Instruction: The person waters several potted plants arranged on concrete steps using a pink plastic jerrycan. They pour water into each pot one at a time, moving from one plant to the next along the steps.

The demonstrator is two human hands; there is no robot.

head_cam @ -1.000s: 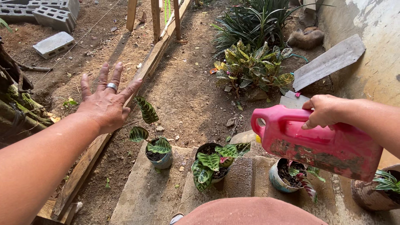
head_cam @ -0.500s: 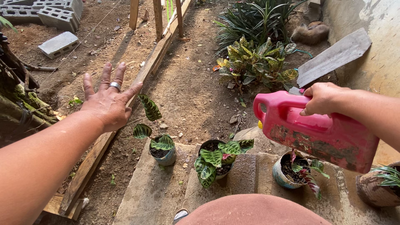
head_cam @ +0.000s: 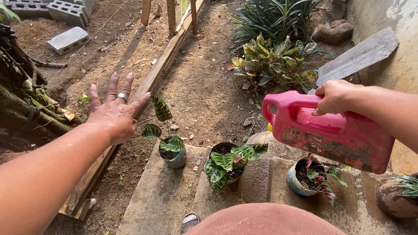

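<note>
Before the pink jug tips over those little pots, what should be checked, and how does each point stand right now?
1. Right hand grips the pink jug by its handle: ok.
2. Spout over a pot: not ok, it hangs between the middle pot and the right pot.
3. Left hand clear of the pots: ok, it is spread above the dirt.
4. Pots upright on the slab: ok.
5. Water in the jug: cannot tell.

Soft, warm daylight fills the scene, brightest on the bare soil [head_cam: 130, 48] at upper left and on the pale wall [head_cam: 402, 26] at upper right. Long, faint shadows run from the wooden stakes [head_cam: 170, 13] toward the lower left. The picture is sharp throughout, with slight wide-angle stretching of the forearms at the edges.
</note>
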